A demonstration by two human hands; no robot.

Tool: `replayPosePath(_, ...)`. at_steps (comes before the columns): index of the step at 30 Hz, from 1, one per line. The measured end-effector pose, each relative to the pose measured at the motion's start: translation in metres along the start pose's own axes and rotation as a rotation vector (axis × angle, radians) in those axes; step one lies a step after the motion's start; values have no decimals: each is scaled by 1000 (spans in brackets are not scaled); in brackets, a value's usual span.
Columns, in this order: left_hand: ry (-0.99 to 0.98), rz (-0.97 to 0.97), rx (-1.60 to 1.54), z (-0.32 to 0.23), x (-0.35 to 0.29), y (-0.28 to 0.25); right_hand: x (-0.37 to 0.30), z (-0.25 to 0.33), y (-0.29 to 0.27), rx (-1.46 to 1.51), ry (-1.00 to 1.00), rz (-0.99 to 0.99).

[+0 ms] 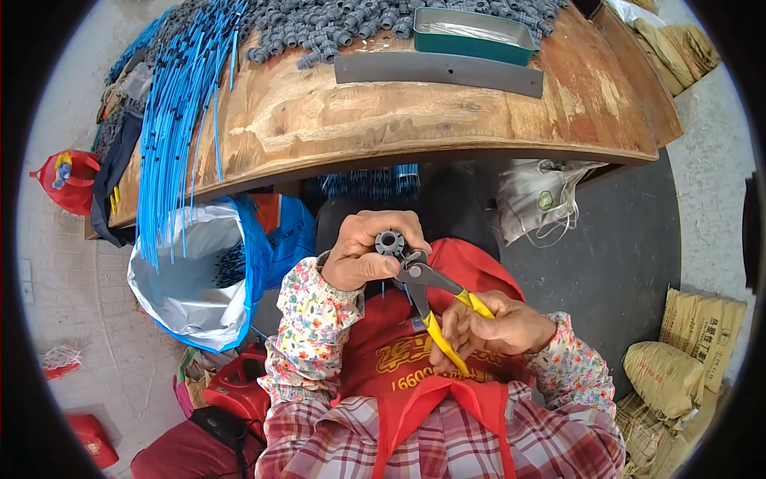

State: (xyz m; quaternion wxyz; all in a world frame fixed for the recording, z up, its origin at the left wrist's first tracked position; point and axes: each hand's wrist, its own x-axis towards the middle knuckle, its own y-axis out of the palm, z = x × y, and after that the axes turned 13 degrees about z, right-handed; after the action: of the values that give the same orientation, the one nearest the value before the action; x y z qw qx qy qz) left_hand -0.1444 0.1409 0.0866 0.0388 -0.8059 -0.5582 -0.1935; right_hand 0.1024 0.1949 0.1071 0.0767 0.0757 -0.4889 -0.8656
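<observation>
My left hand (369, 249) is closed around a dark grey ribbed plastic fitting (390, 243), its round hollow end facing up. In my right hand (496, 323) is a pair of pliers (432, 281) with yellow grips, the handles spread apart. The jaws meet the fitting's lower right side, right by my left fingertips. Whether they bite on it, I cannot tell. Both hands are over my lap, in front of the red apron (359, 343).
A wooden table (319, 120) spans the far side, bearing many grey fittings (319, 32), a green tray (479, 40), a grey strip (439, 73) and blue rods (179, 120) overhanging its left edge. Below them stands an open blue-and-white sack (191, 311). A white bag (538, 199) hangs at right.
</observation>
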Motion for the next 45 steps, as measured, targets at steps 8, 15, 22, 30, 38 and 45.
replayPosePath(8, -33, -156, -24, 3, 1, 9, 6, -21, 0, 180, -125, 60)
replayPosePath(15, -36, -221, 16, 1, 1, 7, 13, -28, -5, 233, -220, 78)
replayPosePath(22, -21, -106, 186, -2, 0, 5, -2, 10, 16, -590, -20, -360)
replayPosePath(30, 11, -16, 386, -1, 4, 15, -26, 55, 48, -844, 284, -411)
replayPosePath(38, -108, -64, 237, 7, 11, 13, -17, 67, 49, -849, 276, -437)
replayPosePath(45, -99, -139, 127, 3, 11, 7, -14, 59, 34, -727, 249, -397)
